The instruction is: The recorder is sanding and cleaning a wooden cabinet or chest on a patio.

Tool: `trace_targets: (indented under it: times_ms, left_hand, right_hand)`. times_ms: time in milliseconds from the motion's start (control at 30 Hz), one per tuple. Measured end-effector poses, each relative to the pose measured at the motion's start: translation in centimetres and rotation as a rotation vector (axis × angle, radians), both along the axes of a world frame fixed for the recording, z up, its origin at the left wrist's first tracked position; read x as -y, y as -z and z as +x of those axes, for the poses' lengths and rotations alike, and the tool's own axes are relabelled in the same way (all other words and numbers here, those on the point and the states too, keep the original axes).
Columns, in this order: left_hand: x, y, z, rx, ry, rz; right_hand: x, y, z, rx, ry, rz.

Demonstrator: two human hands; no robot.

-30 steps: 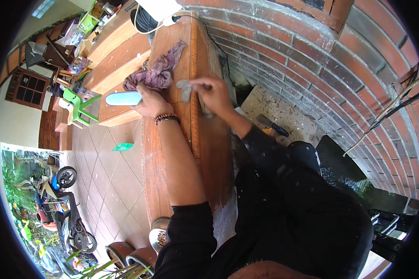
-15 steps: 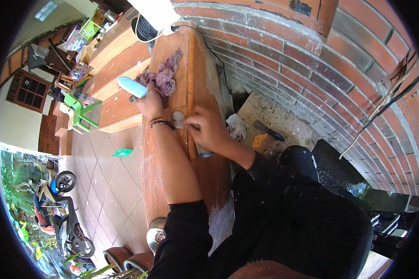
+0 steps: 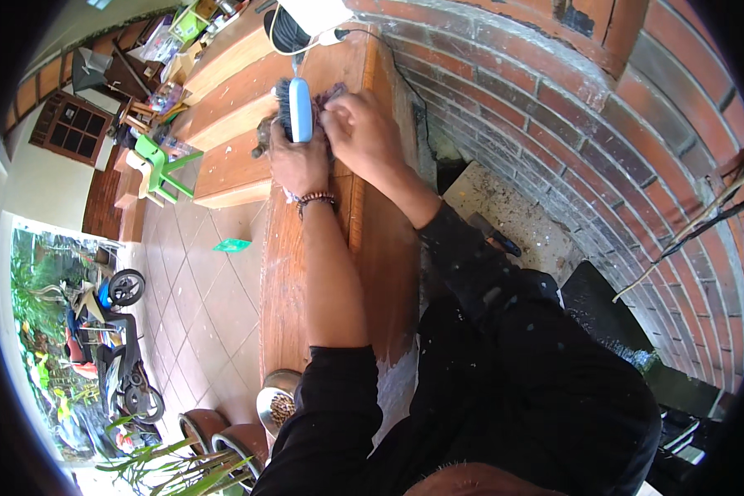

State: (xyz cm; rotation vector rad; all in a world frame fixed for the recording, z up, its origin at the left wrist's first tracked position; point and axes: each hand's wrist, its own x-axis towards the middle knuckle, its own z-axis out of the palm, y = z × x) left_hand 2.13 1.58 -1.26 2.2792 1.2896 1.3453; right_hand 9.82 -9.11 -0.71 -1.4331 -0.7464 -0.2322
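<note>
My left hand [image 3: 298, 165] is wrapped round a scrub brush with a light blue back [image 3: 300, 109] and dark bristles, held upright over the wooden ledge [image 3: 306, 273]. A beaded bracelet [image 3: 317, 198] circles that wrist. Close beside the brush, my right hand [image 3: 362, 136] has its fingers curled in a pinch; what lies between them, if anything, is hidden. A crumpled purple cloth [image 3: 331, 93] shows behind the brush and the right fingers, mostly covered by them. Whether the right fingers touch the cloth cannot be made out.
A brick wall [image 3: 521, 124] rises on the right, with a dark-handled tool [image 3: 494, 234] on the dusty ground below. Wooden steps [image 3: 231, 157], a coiled cable [image 3: 286, 31] and a green chair [image 3: 161, 169] are further off. A metal bowl [image 3: 274, 403] and plant pots [image 3: 202, 426] stand near left.
Both hands have moved farther away along the ledge, up to the cloth. The brush has turned from lying tilted to upright, showing its bristles. My right hand has left the small pale round thing.
</note>
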Motion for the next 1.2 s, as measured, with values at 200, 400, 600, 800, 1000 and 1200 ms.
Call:
trace_targets:
  times_ms: [200, 400, 600, 800, 1000, 1200]
  left_hand:
    - [-0.7, 0.9, 0.0, 0.117, 0.122, -0.148]
    - [-0.4, -1.1, -0.8, -0.014, -0.129, -0.049]
    - [0.2, -0.4, 1.6, -0.021, -0.157, -0.089]
    - [1.4, -1.0, 1.3, 0.012, -0.129, -0.077]
    - [0.5, -0.7, 0.6, -0.04, -0.183, 0.0]
    - [0.7, -0.9, 0.1, -0.014, -0.132, -0.076]
  right_hand:
    - [-4.0, -1.4, -0.2, 0.058, -0.15, -0.253]
    - [1.9, 9.0, 9.0, -0.172, -0.218, 0.014]
    - [18.7, 36.3, 9.0, -0.135, -0.107, -1.475]
    - [20.5, 41.7, 5.0, 0.146, 0.298, -1.56]
    - [14.1, 31.9, 5.1, -0.133, 0.165, -0.954]
    - [3.8, 15.1, 4.5, -0.013, -0.03, -0.27]
